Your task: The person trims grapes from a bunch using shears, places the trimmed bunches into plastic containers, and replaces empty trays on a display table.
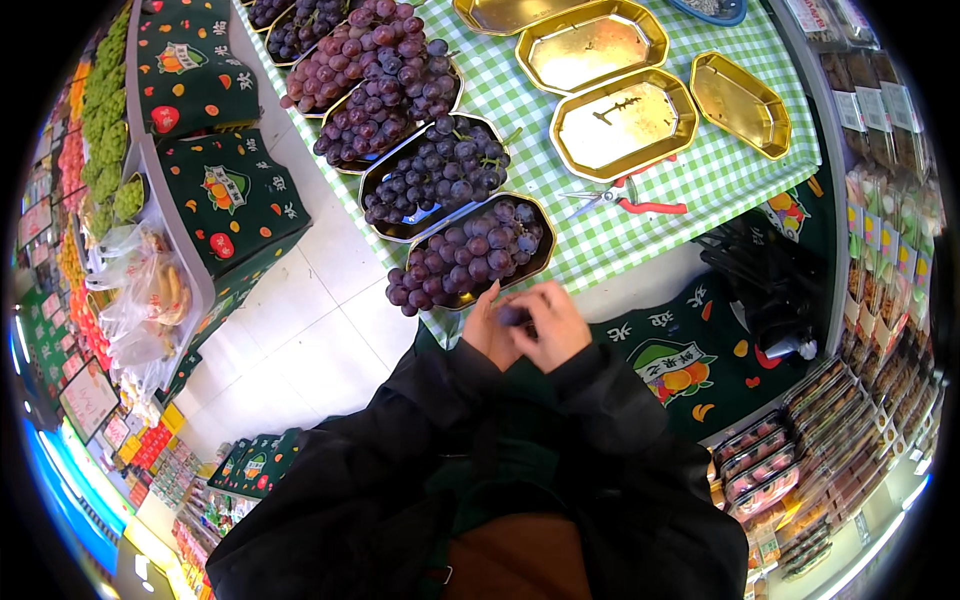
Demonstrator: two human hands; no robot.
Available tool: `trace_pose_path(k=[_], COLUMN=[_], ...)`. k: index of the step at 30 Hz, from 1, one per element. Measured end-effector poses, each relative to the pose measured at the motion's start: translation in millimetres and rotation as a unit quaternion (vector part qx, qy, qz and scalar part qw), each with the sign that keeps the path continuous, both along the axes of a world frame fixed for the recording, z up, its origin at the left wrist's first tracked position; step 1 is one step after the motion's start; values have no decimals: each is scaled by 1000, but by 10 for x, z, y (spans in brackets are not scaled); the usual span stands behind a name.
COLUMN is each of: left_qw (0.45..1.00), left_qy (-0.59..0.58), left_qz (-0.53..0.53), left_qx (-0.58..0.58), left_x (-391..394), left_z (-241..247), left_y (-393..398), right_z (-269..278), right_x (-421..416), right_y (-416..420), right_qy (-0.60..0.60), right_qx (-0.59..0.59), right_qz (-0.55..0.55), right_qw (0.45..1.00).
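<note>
Just beyond the table's near edge, my right hand has its bent fingers on a dark purple grape. My left hand is cupped close against it on the other side of the grape; its palm is partly hidden. Right ahead of my hands, a tray of reddish-purple grapes sits at the table corner. Behind that stands a gold-rimmed tray of darker grapes. Red-handled pruning snips lie with blades apart on the green checked tablecloth.
Gold plastic trays holding stem scraps stand at the right. More grape trays line the table's left side. A blue bowl is at the far edge. Black bags hang at the right. Fruit stands border the tiled aisle.
</note>
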State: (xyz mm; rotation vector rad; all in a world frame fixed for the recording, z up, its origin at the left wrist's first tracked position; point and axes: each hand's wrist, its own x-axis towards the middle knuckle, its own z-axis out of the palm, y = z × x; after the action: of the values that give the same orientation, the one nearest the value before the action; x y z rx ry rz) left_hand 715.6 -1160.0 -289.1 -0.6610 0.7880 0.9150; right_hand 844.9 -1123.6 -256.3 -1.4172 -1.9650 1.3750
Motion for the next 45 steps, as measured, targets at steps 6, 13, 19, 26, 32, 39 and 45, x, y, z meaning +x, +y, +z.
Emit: trace_pose_path(k=[6, 13, 19, 26, 32, 39, 45], left_qw=[996, 983, 985, 985, 950, 766, 666], left_qy=[-58, -61, -58, -48, 99, 411, 569], left_qz=[-35, -111, -109, -92, -178, -394, -298], left_qx=[59, 134, 124, 141, 235, 300, 378], left_x=[-186, -258, -287, -263, -259, -331, -446], left_z=[-240, -192, -135, -64, 268, 818, 1044], left_y=[-162, -175, -133, -81, 60, 155, 271], right_z=[13, -879, -979, -713, -353, 90, 156], right_x=[125, 101, -54, 143, 269, -366, -812], right_y=[164, 515, 515, 437, 32, -16, 211], right_qy=[52, -156, -273, -114, 392, 590, 677], right_qx=[-24, 107, 156, 154, -318, -467, -464], right_qz=[-3, -41, 7, -91, -263, -313, -356], right_qw=[998, 981, 949, 977, 823, 580, 447])
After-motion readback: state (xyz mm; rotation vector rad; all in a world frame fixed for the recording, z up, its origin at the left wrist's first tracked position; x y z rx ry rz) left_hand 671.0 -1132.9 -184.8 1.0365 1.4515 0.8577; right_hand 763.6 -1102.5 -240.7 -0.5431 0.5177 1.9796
